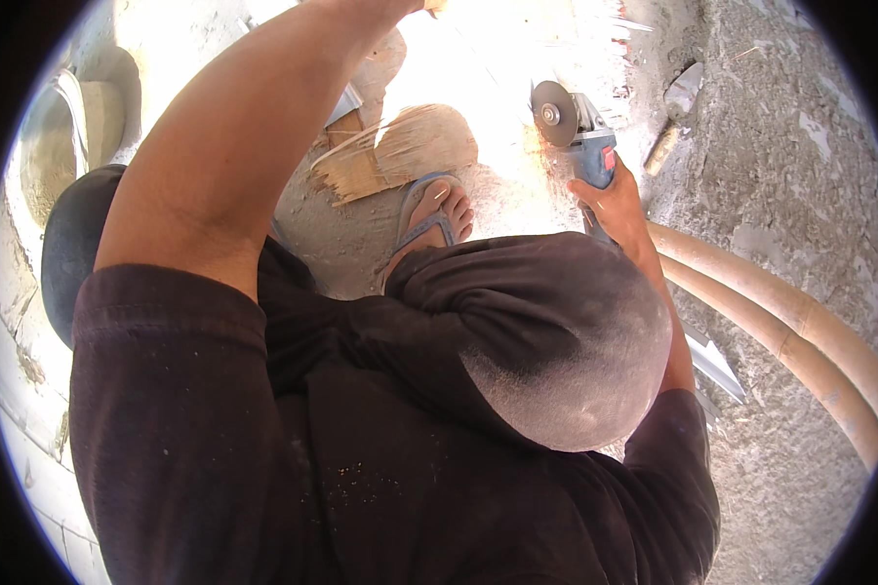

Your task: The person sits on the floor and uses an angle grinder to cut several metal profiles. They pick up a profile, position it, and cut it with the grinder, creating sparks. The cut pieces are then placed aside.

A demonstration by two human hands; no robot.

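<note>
My right hand (615, 207) is wrapped round the body of a blue angle grinder (592, 156) with a red switch. The grinder's dark cutting disc (553, 114) is at the upper left end of the tool, over glaringly bright ground. My left arm (234, 136) reaches up and forward across the view. Its hand is cut off at the top edge, so its fingers and anything they hold are hidden. Nearest below that forearm are splintered wood pieces (390, 161) on the ground, just ahead of my sandalled foot (437, 213).
A trowel (675, 117) with a wooden handle lies right of the grinder. Two long bamboo poles (785, 322) curve along the right side, with a metal strip (714, 366) near them. At the far left stands a bucket (96, 122), beside a dark rounded object (68, 249).
</note>
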